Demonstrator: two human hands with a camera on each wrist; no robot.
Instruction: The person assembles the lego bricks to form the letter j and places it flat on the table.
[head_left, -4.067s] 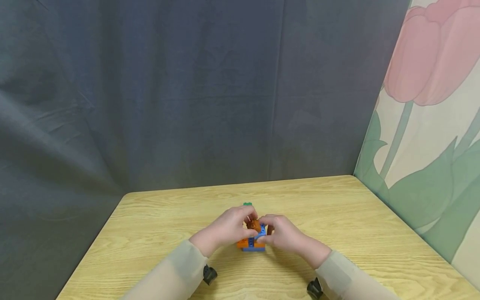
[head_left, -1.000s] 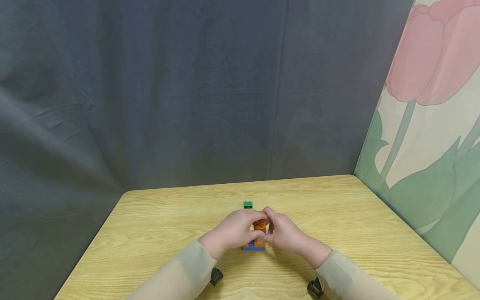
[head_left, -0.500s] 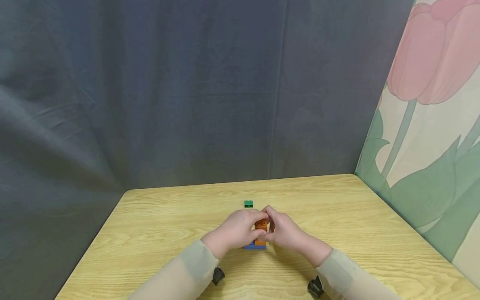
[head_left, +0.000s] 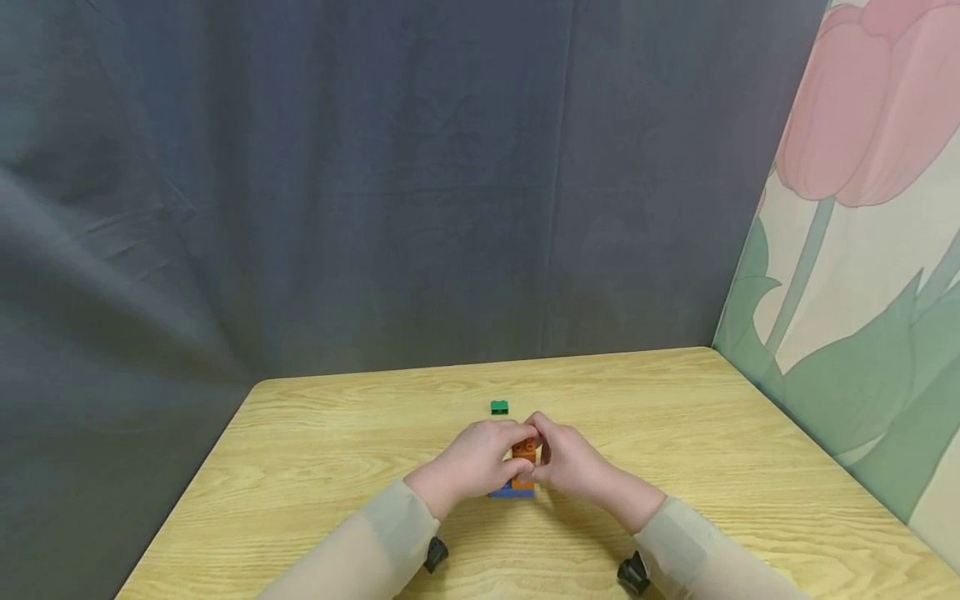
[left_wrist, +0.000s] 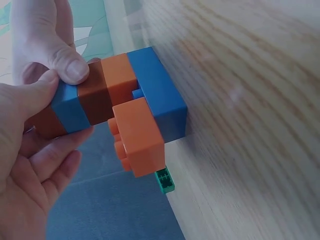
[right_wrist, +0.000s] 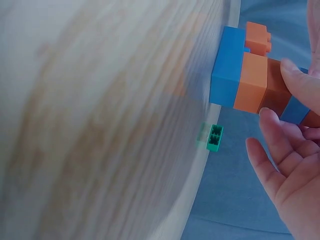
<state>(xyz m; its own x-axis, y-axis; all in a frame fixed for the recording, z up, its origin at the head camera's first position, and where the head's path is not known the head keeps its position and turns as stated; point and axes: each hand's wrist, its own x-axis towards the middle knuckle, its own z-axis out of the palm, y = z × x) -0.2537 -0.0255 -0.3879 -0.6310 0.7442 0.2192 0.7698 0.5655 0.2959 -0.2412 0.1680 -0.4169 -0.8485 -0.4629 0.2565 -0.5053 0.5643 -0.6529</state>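
A stack of toy building bricks stands on the table: a long blue brick [left_wrist: 160,95] at the bottom, an orange brick [left_wrist: 140,137] at one end of it, and a second orange brick [right_wrist: 251,82] at the other end. On that second one rise a brown brick [left_wrist: 94,92], a smaller-looking blue brick [left_wrist: 70,106] and a top brown brick [head_left: 524,448]. My left hand [head_left: 476,457] holds the upper bricks between thumb and fingers. My right hand [head_left: 576,468] grips the same column from the right, its thumb on the lower brown and blue bricks.
A small green brick [head_left: 499,407] lies on the wooden table [head_left: 337,450] behind the stack. A dark curtain [head_left: 405,192] hangs beyond the far edge, and a wall with painted tulips [head_left: 847,333] borders the right side.
About four seconds ago the top brown brick was tilted in my left fingers; now it sits in line on the column. My left hand has shifted right. Over the last second both hands barely move.
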